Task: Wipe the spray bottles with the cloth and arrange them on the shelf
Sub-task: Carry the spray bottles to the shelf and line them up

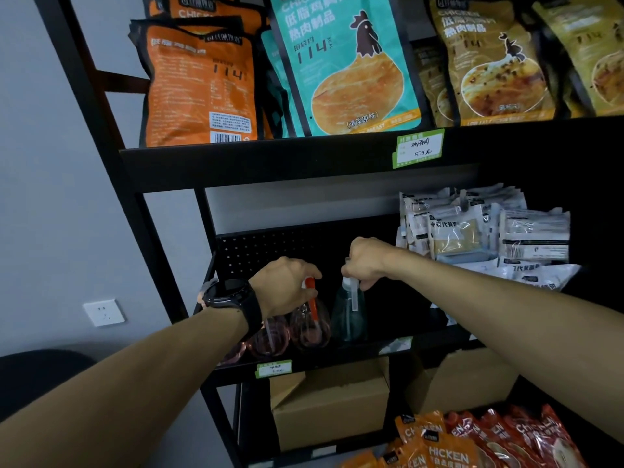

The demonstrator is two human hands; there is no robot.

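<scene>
Bottles (349, 315) gripped by both hands, pouches (486, 231) beside.

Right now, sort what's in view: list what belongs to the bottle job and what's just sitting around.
Part of the job:
- pink bottles, one with its orange sprayer in the left hand
- green bottle, its top in the grip of the right hand
- black shelf they stand on

No cloth shows.

Just sitting around:
- chicken packets above
- white packets at right
- cardboard boxes below

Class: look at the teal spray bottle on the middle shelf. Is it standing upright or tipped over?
Upright. The teal spray bottle stands on its base on the shelf, nozzle uppermost, with the right hand gripping its spray head.
</scene>
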